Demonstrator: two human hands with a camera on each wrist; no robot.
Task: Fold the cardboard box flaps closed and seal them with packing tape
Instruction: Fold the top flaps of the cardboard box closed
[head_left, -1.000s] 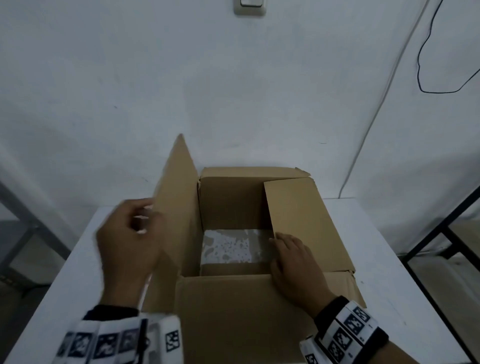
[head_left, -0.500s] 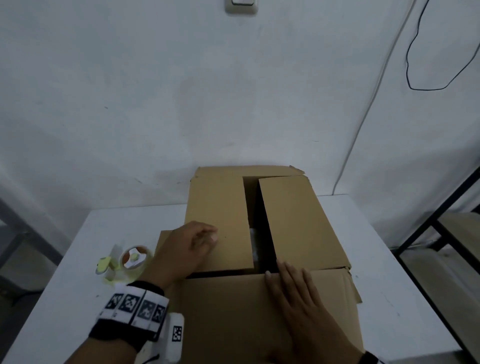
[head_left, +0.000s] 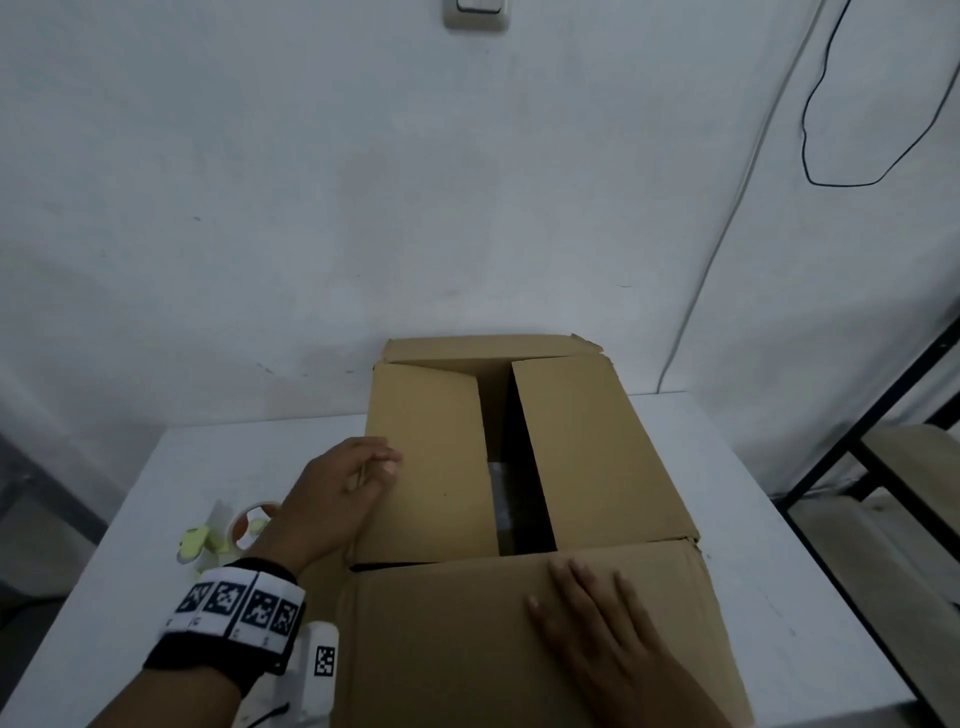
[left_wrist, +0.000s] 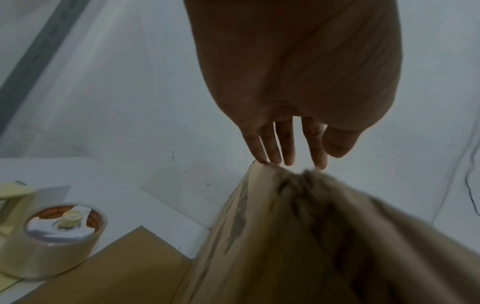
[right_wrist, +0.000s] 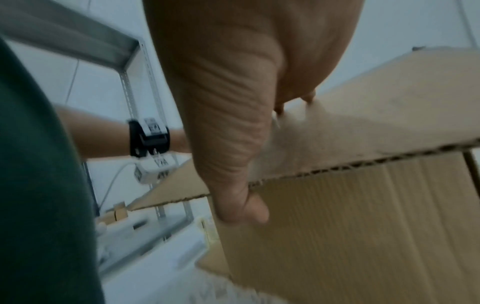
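A brown cardboard box (head_left: 597, 519) stands on a white table. Its left flap (head_left: 436, 467) and right flap (head_left: 597, 447) lie folded down, with a dark gap between them. The far flap (head_left: 483, 348) stands up at the wall. My left hand (head_left: 337, 493) presses straight fingers (left_wrist: 285, 148) on the left flap's outer edge. My right hand (head_left: 597, 629) lies on the near flap (head_left: 441, 639), which sticks out toward me. In the right wrist view, its thumb (right_wrist: 239, 207) hooks under the flap's corrugated edge. A roll of clear packing tape (head_left: 249, 525) (left_wrist: 59, 236) on a yellow dispenser sits left of the box.
The white table (head_left: 208, 457) backs onto a white wall. A black metal frame (head_left: 883, 415) with wooden shelves stands to the right. A small white device (head_left: 322, 660) lies near the table's front edge. Something pale (head_left: 501, 493) shows inside the gap.
My left hand pushed the upright left flap down flat, then slid back to its outer edge. My right hand moved from the box's opening onto the near flap, which has risen.
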